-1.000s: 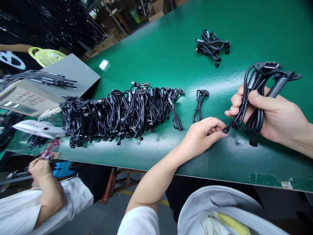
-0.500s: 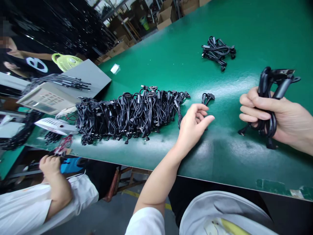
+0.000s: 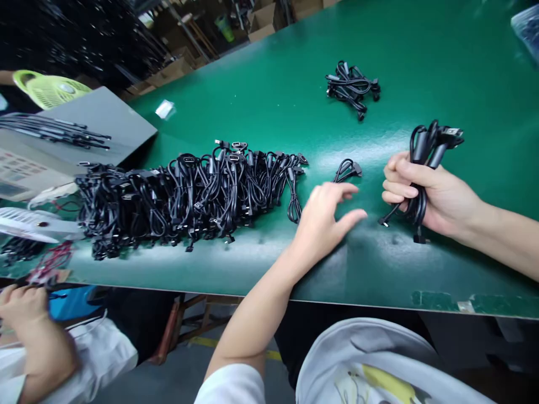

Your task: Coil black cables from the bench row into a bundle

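My right hand [image 3: 429,191] is wrapped round folded black cables [image 3: 421,148], their connectors sticking out above and below the fist. To the left, my left hand [image 3: 322,219] hovers low over the green table, thumb and fingers apart. A coiled black cable [image 3: 347,169] lies just beyond its fingers and is partly hidden by them. One bundled cable [image 3: 293,196] rests left of that hand, at the end of a long heap of black cable bundles [image 3: 189,196]. Farther back lies a small pile of black cables [image 3: 351,87].
The green table [image 3: 252,112] runs across the view. At left are a grey box-shaped device [image 3: 105,120] with cables on top, a yellow-green fan [image 3: 54,90] and a white fan [image 3: 33,224]. A co-worker's hand [image 3: 23,306] is at lower left. A clear plastic bag [image 3: 526,31] lies far right.
The view has swung right, so things sit farther left. My right hand still grips the cables, tilted a little differently. My left hand's fingers have spread wider near the coiled cable.
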Demonstrator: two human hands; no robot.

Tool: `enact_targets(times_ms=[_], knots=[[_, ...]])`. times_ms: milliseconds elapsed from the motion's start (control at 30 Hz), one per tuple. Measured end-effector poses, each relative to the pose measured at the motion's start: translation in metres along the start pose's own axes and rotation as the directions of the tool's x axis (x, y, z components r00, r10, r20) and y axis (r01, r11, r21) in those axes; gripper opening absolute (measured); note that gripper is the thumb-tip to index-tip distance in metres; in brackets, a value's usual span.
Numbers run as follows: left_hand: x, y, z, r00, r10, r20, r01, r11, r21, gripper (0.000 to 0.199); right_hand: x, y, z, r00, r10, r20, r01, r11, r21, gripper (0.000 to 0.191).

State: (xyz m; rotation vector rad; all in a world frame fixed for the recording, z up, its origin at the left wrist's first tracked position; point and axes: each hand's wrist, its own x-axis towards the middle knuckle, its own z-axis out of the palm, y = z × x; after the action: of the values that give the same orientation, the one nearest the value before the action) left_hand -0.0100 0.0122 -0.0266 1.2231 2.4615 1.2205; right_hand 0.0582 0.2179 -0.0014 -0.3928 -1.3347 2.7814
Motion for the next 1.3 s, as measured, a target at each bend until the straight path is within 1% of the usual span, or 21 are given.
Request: enact_targets(times_ms=[33,67,100,133,200,267,300,367,433,467,533,633,733,867,967,1167,1233,1300], knots=[[-0.002,0.003,0.003,0.996,0.038,0.081,-0.031,0.995,-0.096,0.037,-0.001,-0.001,0.002,1.0,-0.023,0.001,0.023,1.0,0.004,0.031],[-0.004,0.006,0.006,0.987,0.064,0.151,-0.036,0.984,-0.176,0.037,-0.003,-0.002,0.004,0.999,-0.047,-0.002,0.047,0.999,0.009,0.032],[-0.006,0.008,0.009,0.979,0.071,0.193,-0.026,0.973,-0.227,0.036,-0.004,-0.002,0.007,0.998,-0.066,-0.007,0.066,0.998,0.015,0.032],[-0.007,0.009,0.011,0.976,0.064,0.209,-0.01,0.968,-0.251,0.033,-0.006,-0.002,0.009,0.997,-0.079,-0.011,0.08,0.997,0.021,0.032],[-0.007,0.008,0.015,0.982,0.028,0.189,0.027,0.959,-0.282,0.023,-0.009,-0.002,0.013,0.996,-0.086,-0.016,0.087,0.996,0.02,0.031],[-0.005,0.006,0.016,0.982,-0.019,0.185,0.089,0.92,-0.381,0.022,-0.013,-0.003,0.017,0.997,-0.08,-0.012,0.08,0.997,0.003,0.028],[-0.004,0.005,0.015,0.979,-0.042,0.199,0.13,0.88,-0.456,0.023,-0.016,-0.003,0.018,0.997,-0.077,-0.009,0.077,0.997,-0.01,0.027],[-0.001,0.002,0.013,0.967,-0.076,0.244,0.213,0.767,-0.605,0.026,-0.02,-0.005,0.021,0.997,-0.077,-0.007,0.077,0.996,-0.037,0.025],[0.002,0.001,0.011,0.952,-0.079,0.296,0.272,0.66,-0.701,0.029,-0.025,-0.007,0.022,0.997,-0.075,-0.006,0.074,0.996,-0.057,0.024],[0.003,0.0,0.01,0.945,-0.073,0.319,0.294,0.62,-0.728,0.03,-0.027,-0.008,0.023,0.997,-0.073,-0.004,0.073,0.996,-0.059,0.025],[0.004,0.0,0.009,0.932,-0.063,0.357,0.328,0.563,-0.758,0.032,-0.029,-0.009,0.024,0.998,-0.063,0.006,0.063,0.996,-0.058,0.028],[0.005,0.0,0.01,0.919,-0.08,0.386,0.368,0.527,-0.766,0.033,-0.031,-0.009,0.026,0.999,-0.047,0.008,0.048,0.997,-0.052,0.031],[0.004,0.0,0.01,0.915,-0.081,0.395,0.377,0.517,-0.768,0.032,-0.031,-0.009,0.028,0.999,-0.034,0.017,0.035,0.998,-0.052,0.035],[0.004,-0.001,0.011,0.917,-0.07,0.392,0.371,0.511,-0.776,0.033,-0.034,-0.008,0.03,0.998,-0.025,0.062,0.029,0.998,-0.057,0.03],[0.004,-0.002,0.011,0.918,-0.061,0.393,0.368,0.504,-0.781,0.034,-0.037,-0.008,0.031,0.996,-0.019,0.085,0.022,0.999,-0.039,0.03],[0.004,-0.001,0.012,0.907,-0.071,0.416,0.394,0.495,-0.774,0.035,-0.038,-0.009,0.032,0.995,-0.022,0.094,0.026,0.999,-0.047,0.026],[0.003,0.001,0.012,0.905,-0.088,0.417,0.403,0.493,-0.771,0.035,-0.037,-0.009,0.033,0.995,-0.016,0.098,0.019,1.0,-0.025,0.026],[0.003,0.003,0.011,0.904,-0.117,0.411,0.412,0.496,-0.765,0.035,-0.035,-0.008,0.033,0.997,-0.033,0.074,0.032,0.999,0.011,0.026]])
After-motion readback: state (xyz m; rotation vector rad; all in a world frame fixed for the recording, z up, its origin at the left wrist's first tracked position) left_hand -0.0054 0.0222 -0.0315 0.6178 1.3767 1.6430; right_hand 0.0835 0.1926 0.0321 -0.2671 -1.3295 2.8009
